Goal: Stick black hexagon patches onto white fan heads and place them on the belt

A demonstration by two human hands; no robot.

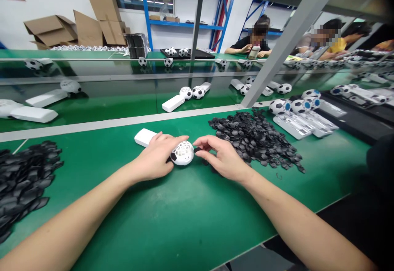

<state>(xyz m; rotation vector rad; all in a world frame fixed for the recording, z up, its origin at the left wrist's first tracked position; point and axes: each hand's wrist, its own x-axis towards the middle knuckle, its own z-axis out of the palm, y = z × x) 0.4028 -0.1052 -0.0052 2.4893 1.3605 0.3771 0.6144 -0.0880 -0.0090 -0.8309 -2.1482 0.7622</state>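
My left hand (155,156) grips a white fan with a football-patterned round head (182,153); its white handle (144,137) sticks out past my fingers to the upper left. The head rests on the green table (172,217). My right hand (220,157) is just right of the head, thumb and fingertips pinching a small black piece (197,150) against it. A heap of black pentagon pieces (255,137) lies right behind that hand.
Another heap of black pieces (23,178) lies at the left edge. Finished football fans (297,111) lie at the right, more (191,94) on the conveyor beyond. A slanted grey post (277,53) rises ahead. Other people sit at the far bench; cardboard boxes (76,26) stand at the back left.
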